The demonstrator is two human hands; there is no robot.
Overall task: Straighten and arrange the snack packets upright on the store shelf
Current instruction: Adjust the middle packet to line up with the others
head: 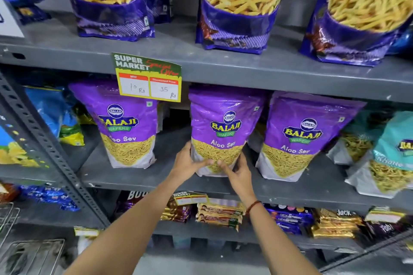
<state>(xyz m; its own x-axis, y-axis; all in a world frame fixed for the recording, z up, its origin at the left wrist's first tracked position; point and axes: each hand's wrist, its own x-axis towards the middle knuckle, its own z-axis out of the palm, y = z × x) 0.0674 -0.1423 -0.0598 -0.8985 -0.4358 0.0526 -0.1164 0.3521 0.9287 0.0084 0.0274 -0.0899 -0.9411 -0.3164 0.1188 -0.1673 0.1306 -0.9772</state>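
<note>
Three purple Aloo Sev packets stand on the grey middle shelf [138, 179]. The middle Aloo Sev packet [224, 123] is upright, and both hands grip its lower part. My left hand [188, 162] holds its lower left edge with the thumb across the front. My right hand [238, 171] clasps its lower right corner. The left Aloo Sev packet [125, 127] stands apart, leaning slightly left. The right Aloo Sev packet [301, 136] stands close beside the held one, tilted a little to the right.
A price tag [147, 77] hangs from the upper shelf edge. Blue-purple packets of yellow sticks [239, 4] line the top shelf. Teal packets [388, 152] stand at the right, blue and yellow ones [55, 114] at the left. Biscuit and chocolate packs [220, 213] fill the shelf below.
</note>
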